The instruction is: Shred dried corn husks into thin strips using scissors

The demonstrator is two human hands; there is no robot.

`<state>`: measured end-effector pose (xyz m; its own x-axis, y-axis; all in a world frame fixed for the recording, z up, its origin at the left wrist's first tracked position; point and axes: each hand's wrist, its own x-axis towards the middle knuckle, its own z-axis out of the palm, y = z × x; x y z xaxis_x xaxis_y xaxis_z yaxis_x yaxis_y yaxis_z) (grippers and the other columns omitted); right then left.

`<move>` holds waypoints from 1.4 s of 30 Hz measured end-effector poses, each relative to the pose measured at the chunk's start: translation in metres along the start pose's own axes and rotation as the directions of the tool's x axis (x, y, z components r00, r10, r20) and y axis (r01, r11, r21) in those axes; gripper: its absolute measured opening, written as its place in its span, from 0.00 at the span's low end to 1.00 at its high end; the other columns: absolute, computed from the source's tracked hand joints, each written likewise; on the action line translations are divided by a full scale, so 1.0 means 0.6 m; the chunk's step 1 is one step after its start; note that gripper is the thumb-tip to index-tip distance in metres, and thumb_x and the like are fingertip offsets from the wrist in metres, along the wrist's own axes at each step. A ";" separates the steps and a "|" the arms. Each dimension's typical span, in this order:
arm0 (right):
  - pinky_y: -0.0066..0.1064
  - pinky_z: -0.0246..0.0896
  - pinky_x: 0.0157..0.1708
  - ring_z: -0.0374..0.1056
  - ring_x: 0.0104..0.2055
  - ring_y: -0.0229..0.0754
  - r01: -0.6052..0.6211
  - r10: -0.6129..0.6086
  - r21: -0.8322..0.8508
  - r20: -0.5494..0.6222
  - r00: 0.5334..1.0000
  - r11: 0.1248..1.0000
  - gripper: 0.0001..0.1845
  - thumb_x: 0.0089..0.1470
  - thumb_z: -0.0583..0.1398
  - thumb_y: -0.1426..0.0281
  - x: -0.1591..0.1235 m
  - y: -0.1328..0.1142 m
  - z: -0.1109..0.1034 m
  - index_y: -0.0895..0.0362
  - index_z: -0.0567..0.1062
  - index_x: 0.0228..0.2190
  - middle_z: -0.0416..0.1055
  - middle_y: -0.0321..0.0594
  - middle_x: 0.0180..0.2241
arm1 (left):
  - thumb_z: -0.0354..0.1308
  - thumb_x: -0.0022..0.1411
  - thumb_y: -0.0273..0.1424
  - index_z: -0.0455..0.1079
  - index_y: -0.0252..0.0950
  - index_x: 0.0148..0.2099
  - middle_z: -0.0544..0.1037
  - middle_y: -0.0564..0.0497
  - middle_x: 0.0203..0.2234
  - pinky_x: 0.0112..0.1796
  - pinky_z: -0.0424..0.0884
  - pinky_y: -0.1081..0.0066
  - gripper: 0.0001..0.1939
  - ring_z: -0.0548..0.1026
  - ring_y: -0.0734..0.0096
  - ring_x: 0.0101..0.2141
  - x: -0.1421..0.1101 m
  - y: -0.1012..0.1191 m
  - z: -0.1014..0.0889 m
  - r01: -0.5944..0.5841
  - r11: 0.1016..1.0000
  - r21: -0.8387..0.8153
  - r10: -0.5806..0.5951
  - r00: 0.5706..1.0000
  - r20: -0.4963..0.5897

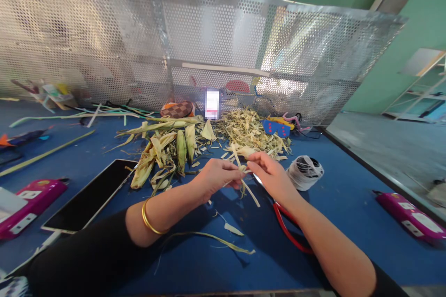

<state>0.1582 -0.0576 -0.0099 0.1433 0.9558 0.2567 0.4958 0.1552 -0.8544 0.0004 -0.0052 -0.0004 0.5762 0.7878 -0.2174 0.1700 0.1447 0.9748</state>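
Observation:
My left hand (pixel 220 177) and my right hand (pixel 269 174) meet over the middle of the blue table. Between their fingertips they pinch pale strips of dried corn husk (pixel 248 186), which cross one another, one end hanging down to the right. Both hands are closed on the strips, thumbs against fingers. Beneath and beside my right forearm lies a pair of red-handled scissors (pixel 286 231), its blades partly covered by that hand. A spool of white string (pixel 305 172) stands just right of my right hand. Loose husk scraps (pixel 234 229) lie below the hands.
Whole dried corn husks (pixel 181 151) and a heap of shredded husk (pixel 249 127) lie beyond the hands. At left are a tablet (pixel 92 195) and a magenta power strip (pixel 35 199); another power strip (pixel 411 216) is at right. A perforated metal screen (pixel 223 32) stands behind.

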 end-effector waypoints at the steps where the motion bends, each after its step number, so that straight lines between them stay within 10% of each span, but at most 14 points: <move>1: 0.31 0.59 0.30 0.66 0.28 0.39 0.021 -0.015 -0.091 0.057 0.998 0.996 0.08 0.51 0.57 0.63 0.000 0.000 -0.004 0.55 0.71 0.28 0.71 0.34 0.24 | 0.65 0.45 0.33 0.72 0.32 0.22 0.73 0.55 0.16 0.25 0.65 0.77 0.09 0.71 0.78 0.20 0.001 0.001 -0.002 -0.019 1.000 -0.013 0.019 0.999 -0.026; 7: 0.28 0.53 0.24 0.62 0.22 0.37 0.037 0.016 -0.275 0.188 0.982 0.961 0.13 0.54 0.55 0.67 0.002 0.008 -0.011 0.56 0.69 0.19 0.67 0.32 0.17 | 0.66 0.43 0.33 0.72 0.33 0.21 0.72 0.55 0.15 0.27 0.66 0.75 0.09 0.70 0.77 0.19 0.004 -0.002 -0.002 0.021 0.997 -0.080 -0.024 0.999 -0.040; 10: 0.32 0.57 0.30 0.66 0.27 0.40 0.170 -0.172 -0.428 0.033 0.984 0.888 0.12 0.56 0.55 0.68 -0.002 0.008 -0.010 0.56 0.73 0.24 0.71 0.37 0.23 | 0.68 0.41 0.33 0.71 0.32 0.20 0.73 0.53 0.15 0.28 0.68 0.74 0.10 0.71 0.77 0.20 0.006 -0.004 0.000 0.043 0.991 -0.129 -0.054 0.995 -0.081; 13: 0.36 0.56 0.39 0.66 0.35 0.43 0.459 -0.591 -0.622 -0.007 0.807 0.634 0.09 0.57 0.55 0.69 -0.012 -0.003 -0.003 0.56 0.75 0.35 0.72 0.41 0.32 | 0.66 0.42 0.32 0.72 0.32 0.21 0.73 0.53 0.15 0.25 0.66 0.75 0.09 0.70 0.77 0.19 0.009 -0.008 0.001 0.035 0.979 -0.199 -0.059 0.991 -0.118; 16: 0.35 0.54 0.38 0.63 0.31 0.40 0.684 -0.729 -0.654 0.289 0.620 0.322 0.11 0.59 0.53 0.74 -0.021 -0.015 0.012 0.55 0.75 0.36 0.71 0.38 0.29 | 0.66 0.42 0.30 0.73 0.31 0.21 0.71 0.54 0.14 0.22 0.63 0.78 0.07 0.66 0.81 0.17 0.011 -0.012 0.002 0.015 0.971 -0.240 -0.049 0.990 -0.135; 21: 0.36 0.53 0.38 0.61 0.30 0.41 0.683 -0.697 -0.730 0.470 0.542 0.039 0.13 0.59 0.51 0.77 -0.026 -0.014 0.036 0.60 0.75 0.34 0.69 0.41 0.27 | 0.64 0.43 0.27 0.74 0.31 0.21 0.73 0.54 0.16 0.24 0.64 0.78 0.04 0.67 0.80 0.19 0.008 -0.011 0.006 0.022 0.957 -0.291 -0.069 0.986 -0.153; 32: 0.36 0.57 0.40 0.67 0.33 0.39 0.712 -0.788 -0.663 0.302 0.536 0.231 0.12 0.58 0.49 0.80 -0.038 -0.010 0.034 0.60 0.71 0.33 0.73 0.43 0.29 | 0.65 0.48 0.29 0.74 0.32 0.22 0.72 0.55 0.16 0.25 0.67 0.76 0.07 0.67 0.81 0.18 0.002 0.000 0.003 0.006 0.966 -0.260 -0.043 0.989 -0.138; 42: 0.35 0.62 0.39 0.68 0.29 0.37 0.831 -0.846 -0.539 0.372 0.381 0.137 0.11 0.58 0.51 0.79 -0.046 -0.029 0.035 0.61 0.73 0.33 0.75 0.42 0.28 | 0.68 0.44 0.33 0.73 0.32 0.23 0.74 0.53 0.18 0.33 0.71 0.71 0.10 0.72 0.76 0.22 0.003 0.002 -0.002 -0.010 0.960 -0.281 -0.033 0.989 -0.147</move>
<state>0.1277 -0.0814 -0.0116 -0.6837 0.3261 0.6529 0.6490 0.6807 0.3397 0.0004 -0.0030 0.0004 0.4467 0.8621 -0.2393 -0.0676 0.2992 0.9518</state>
